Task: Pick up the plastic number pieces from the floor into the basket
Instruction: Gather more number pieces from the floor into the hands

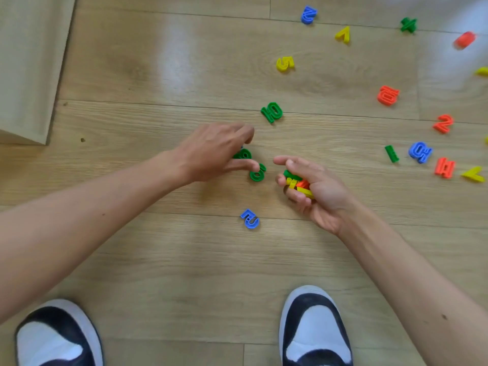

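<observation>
Now your right hand [311, 188] clamps curled fingers on a bundle [298, 183] of pieces. At its 9 o'clock your left hand [214, 151] half hides a green piece [243, 154], grip unclear, thumb touching a 6 [257, 173]. More numbers [272, 112] scatter toward 1 to 3 o'clock on the wood floor [158, 260]; a panel [26, 62] is cut off at 10.

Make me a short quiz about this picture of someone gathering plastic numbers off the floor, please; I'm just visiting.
1. True or false: the right hand holds nothing.
2. The plastic number piece at the thumb of the left hand is: A blue, B green, C orange.
3. Which number is the yellow plastic piece nearest the green plastic 10?
Key: 1 false, it grips a bunch of green, yellow and orange plastic pieces. 2 B. 3 five.
</observation>
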A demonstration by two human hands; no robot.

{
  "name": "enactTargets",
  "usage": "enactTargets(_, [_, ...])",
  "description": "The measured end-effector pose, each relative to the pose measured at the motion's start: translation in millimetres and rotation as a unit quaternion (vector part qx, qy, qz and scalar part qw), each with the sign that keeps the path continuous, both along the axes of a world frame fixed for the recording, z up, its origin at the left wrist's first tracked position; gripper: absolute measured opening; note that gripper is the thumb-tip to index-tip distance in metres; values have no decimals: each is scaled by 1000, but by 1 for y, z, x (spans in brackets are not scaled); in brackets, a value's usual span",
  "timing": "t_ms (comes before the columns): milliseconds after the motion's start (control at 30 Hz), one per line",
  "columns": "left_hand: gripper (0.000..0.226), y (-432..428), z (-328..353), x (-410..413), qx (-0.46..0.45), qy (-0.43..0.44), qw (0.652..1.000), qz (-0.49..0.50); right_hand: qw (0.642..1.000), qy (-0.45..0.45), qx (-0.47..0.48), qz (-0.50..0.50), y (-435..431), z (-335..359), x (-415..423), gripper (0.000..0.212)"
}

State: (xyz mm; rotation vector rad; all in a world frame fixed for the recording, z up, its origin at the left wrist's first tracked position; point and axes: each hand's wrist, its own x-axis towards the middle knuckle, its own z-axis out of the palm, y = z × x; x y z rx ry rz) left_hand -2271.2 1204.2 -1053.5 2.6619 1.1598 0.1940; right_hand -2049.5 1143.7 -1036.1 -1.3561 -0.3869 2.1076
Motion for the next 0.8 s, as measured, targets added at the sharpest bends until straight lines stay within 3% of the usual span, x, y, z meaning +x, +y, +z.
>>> enactTargets(233, [29, -5, -2, -5, -5, 67, 998, 5, 996, -82, -15, -24, 12, 2, -9, 30])
enactTargets(300, [24, -7, 4, -1, -91, -20, 991, 93, 992, -123, 5, -33, 16, 2, -12, 34])
enactTargets(333, [22, -6, 9, 0, -194, -132, 957, 170, 991, -129, 13, -39, 18, 3, -13, 35])
enactTargets(367, [22, -5, 14, 0, -332, -278, 868, 243, 991, -125, 19, -44, 20, 4, -13, 34])
enactTargets(433, [22, -7, 28, -2, -579, -490, 592, 271, 994, -96, 23, -46, 22, 4, -11, 30])
enactTargets(467, [21, -10, 32, -3, -632, -534, 504, 249, 996, -79, 24, -43, 22, 4, -10, 26])
enactTargets(500, [22, -13, 34, -5, -654, -552, 467, 222, 997, -63, 24, -40, 21, 3, -10, 21])
enactTargets(667, [33, -20, 37, 0, -676, -543, 480, 133, 1000, 1, -6, -25, 18, 0, -9, 21])
enactTargets(800, [42, -16, 37, 0, -658, -550, 495, 142, 998, -61, 10, -3, 18, -1, -13, 34])
